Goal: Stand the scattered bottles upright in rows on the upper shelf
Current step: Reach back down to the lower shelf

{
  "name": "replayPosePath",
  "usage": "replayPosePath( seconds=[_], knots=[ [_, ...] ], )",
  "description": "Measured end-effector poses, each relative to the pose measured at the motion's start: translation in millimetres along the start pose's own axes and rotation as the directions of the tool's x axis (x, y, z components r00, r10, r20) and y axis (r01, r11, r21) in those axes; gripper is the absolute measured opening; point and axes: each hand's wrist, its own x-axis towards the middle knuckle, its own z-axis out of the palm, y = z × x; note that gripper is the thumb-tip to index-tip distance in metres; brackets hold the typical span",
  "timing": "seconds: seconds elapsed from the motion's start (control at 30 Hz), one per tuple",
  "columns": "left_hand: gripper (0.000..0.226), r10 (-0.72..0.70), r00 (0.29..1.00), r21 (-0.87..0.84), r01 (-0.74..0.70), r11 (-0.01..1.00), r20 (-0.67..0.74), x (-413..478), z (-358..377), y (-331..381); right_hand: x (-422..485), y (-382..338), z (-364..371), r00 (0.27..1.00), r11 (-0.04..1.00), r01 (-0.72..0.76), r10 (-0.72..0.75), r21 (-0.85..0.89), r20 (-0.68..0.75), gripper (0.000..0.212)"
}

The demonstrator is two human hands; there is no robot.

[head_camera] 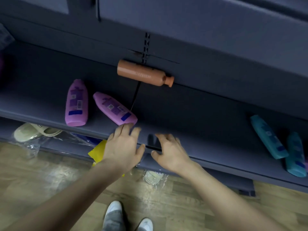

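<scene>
Our left hand (123,145) and right hand (169,151) are spread, holding nothing, over the near edge of the shelf (191,114). Everything on the shelf lies flat: the left purple bottle (76,104), the right purple bottle (115,109) just beside our left fingertips, the brown bottle (143,74) far back, and the far teal bottle (268,137) and near teal bottle (295,155) at right.

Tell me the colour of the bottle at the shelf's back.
The bottle is terracotta brown, cap included; clearest in the head view.
</scene>
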Motion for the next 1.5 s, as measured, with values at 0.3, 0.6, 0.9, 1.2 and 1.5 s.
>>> replayPosePath(
  seconds=[0.3,0.6,0.9,1.2,1.5],
  knots=[
    [0.054,0.140,0.977,0.041,-0.135,0.990,-0.163,44.2,18.7,-0.4,44.3,13.5,-6.4,0.989,0.998,0.059,-0.060,-0.017,-0.134,0.069],
    [0.047,0.044,0.969,-0.047,-0.057,0.997,-0.244,80.7,5.4,-11.6,75.7,15.2,-21.0,0.974,0.996,0.080,-0.071,0.033,-0.215,0.071],
    [0.058,-0.018,0.986,0.049,0.027,0.998,-0.165,111.7,-6.7,-19.3,110.8,8.7,-44.9,0.933,0.995,0.094,-0.073,0.042,-0.353,0.068],
    [0.057,0.014,0.976,0.066,0.001,0.998,-0.217,135.1,-10.7,-24.4,139.1,5.0,-59.8,0.780,0.983,0.169,-0.088,0.073,-0.620,0.050],
    [0.055,0.022,0.977,0.129,0.006,0.992,-0.210,163.7,-13.7,-26.9,175.8,-0.3,-80.5,0.740,0.987,0.119,-0.160,-0.107,-0.653,0.056]
  ],
)
